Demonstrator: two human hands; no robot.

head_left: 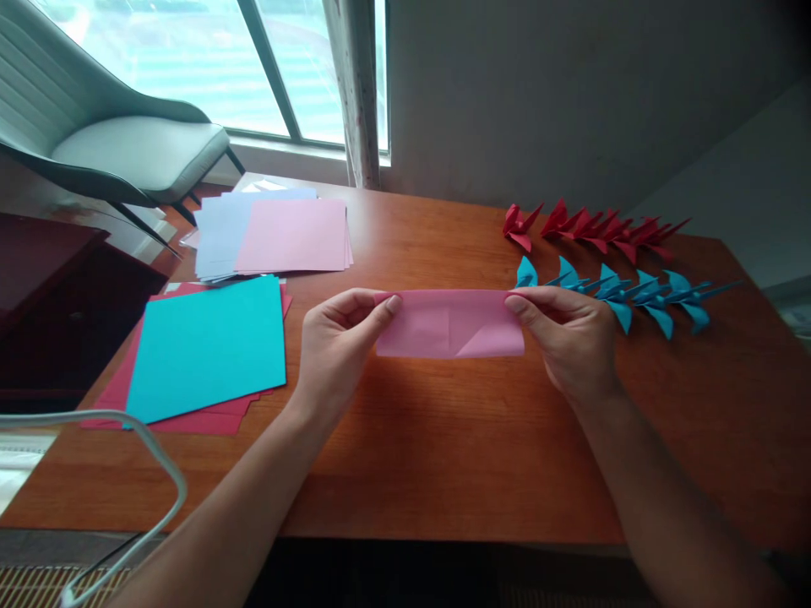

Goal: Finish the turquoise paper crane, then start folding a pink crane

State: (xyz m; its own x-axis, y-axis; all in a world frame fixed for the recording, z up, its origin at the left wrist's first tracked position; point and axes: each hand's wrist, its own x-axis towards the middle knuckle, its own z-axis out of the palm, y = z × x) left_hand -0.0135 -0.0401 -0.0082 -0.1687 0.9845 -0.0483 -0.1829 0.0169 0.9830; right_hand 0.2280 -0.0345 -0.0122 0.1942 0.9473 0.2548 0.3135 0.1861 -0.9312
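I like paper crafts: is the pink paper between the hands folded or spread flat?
Not spread flat: the pink paper shows creases and curves along its lower edge. Whether it's doubled over, I cannot tell.

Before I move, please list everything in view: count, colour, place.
Table: one, brown, centre
Held paper: one, pink, centre
Farther paper birds: several, red, right
Nearer paper birds: several, blue, right
Top sheet: one, turquoise, left
Lower sheets: several, red, left
Pale sheets: several, pink and bluish, left
Chair: one, grey, left
Window: one, bright, rear
Curtain: one, pale, rear
Wall: one, grey, rear
Furniture: one, maroon, left
Cable: one, white, left
Left hand, right hand: two, bare, holding paper
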